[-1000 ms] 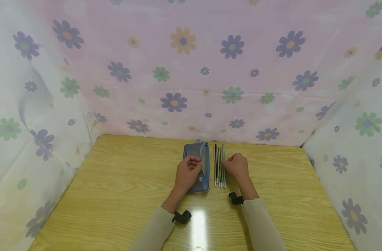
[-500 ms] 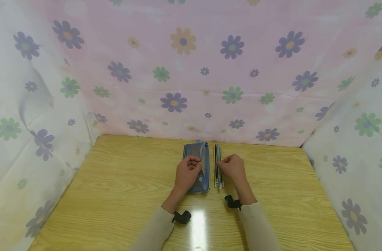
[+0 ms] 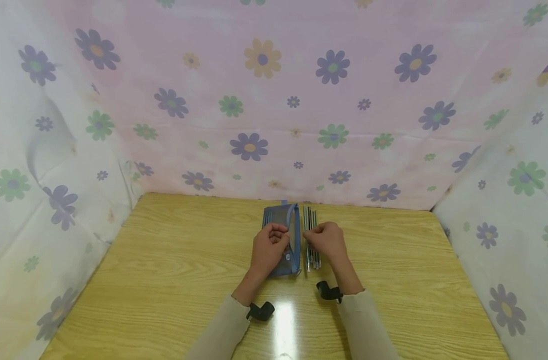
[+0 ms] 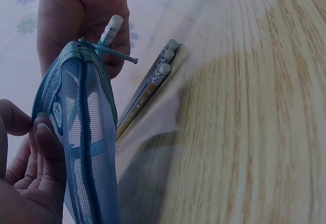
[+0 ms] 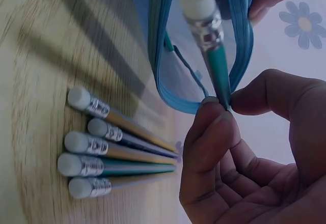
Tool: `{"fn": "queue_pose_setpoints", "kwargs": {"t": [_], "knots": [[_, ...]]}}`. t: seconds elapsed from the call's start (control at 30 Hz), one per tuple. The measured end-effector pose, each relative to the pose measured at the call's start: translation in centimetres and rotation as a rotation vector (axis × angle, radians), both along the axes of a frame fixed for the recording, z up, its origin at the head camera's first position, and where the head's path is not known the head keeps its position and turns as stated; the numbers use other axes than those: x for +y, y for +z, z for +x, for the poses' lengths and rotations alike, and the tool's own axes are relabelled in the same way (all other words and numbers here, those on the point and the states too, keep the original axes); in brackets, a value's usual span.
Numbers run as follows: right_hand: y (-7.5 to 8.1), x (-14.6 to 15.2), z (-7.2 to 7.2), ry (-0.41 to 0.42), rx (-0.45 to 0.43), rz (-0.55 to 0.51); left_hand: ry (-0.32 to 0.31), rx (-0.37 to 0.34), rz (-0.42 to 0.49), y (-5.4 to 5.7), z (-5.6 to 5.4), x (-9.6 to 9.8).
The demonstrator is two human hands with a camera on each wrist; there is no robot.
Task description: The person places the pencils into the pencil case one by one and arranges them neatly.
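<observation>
A blue mesh pencil case point(image 3: 279, 216) stands on the table with its zipped mouth parted toward the right. My left hand point(image 3: 267, 251) pinches the near lip of that mouth between thumb and fingers. Between thumb and fingertips, my right hand point(image 3: 329, 241) pinches a green pencil point(image 5: 218, 68) with a white eraser, just right of the case. In the right wrist view this pencil's eraser end overlaps the parted mouth; its far end is hidden. Several more pencils point(image 5: 86, 164) lie side by side on the table, eraser ends toward me.
The wood-grain table point(image 3: 175, 280) extends to both sides and in front. A flowered cloth point(image 3: 296, 150) hangs behind it and along the sides. Black wrist cameras point(image 3: 261, 311) sit at both cuffs. A zipper pull point(image 4: 119, 53) sticks out from the case's end.
My right hand has moved left from the pencil row toward the case, bringing one pencil with it, apart from the others. The left hand and the case have stayed in place.
</observation>
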State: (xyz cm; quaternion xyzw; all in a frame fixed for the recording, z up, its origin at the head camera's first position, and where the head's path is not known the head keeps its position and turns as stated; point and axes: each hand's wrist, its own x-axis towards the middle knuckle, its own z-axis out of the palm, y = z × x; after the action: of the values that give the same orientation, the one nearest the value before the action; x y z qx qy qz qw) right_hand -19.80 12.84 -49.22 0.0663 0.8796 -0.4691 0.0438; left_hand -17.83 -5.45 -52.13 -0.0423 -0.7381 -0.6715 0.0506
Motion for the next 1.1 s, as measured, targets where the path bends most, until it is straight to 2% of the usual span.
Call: {"fn": "queue_pose_setpoints", "kwargs": {"t": [0.07, 0.23, 0.33, 0.6, 0.87, 1.1], "knots": [[0.0, -0.2, 0.0, 0.004, -0.010, -0.021, -0.010, -0.003, 0.004, 0.5, 0.2, 0.0], [-0.2, -0.6, -0.2, -0.006, -0.023, -0.080, -0.036, 0.012, 0.024, 2.5, 1.1, -0.2], [-0.3, -0.9, -0.4, 0.001, -0.012, -0.090, -0.038, 0.021, 0.033, 3.1, 1.4, -0.2], [-0.1, -1.4, -0.6, 0.015, -0.025, -0.046, -0.035, 0.025, 0.037, 3.0, 1.4, -0.2], [0.2, -2.0, -0.7, 0.020, -0.056, -0.079, -0.027, -0.001, 0.038, 2.8, 1.3, 0.0], [0.4, -2.3, -0.9, 0.020, -0.042, -0.104, -0.020, -0.005, 0.043, 2.8, 1.2, 0.1]]}}
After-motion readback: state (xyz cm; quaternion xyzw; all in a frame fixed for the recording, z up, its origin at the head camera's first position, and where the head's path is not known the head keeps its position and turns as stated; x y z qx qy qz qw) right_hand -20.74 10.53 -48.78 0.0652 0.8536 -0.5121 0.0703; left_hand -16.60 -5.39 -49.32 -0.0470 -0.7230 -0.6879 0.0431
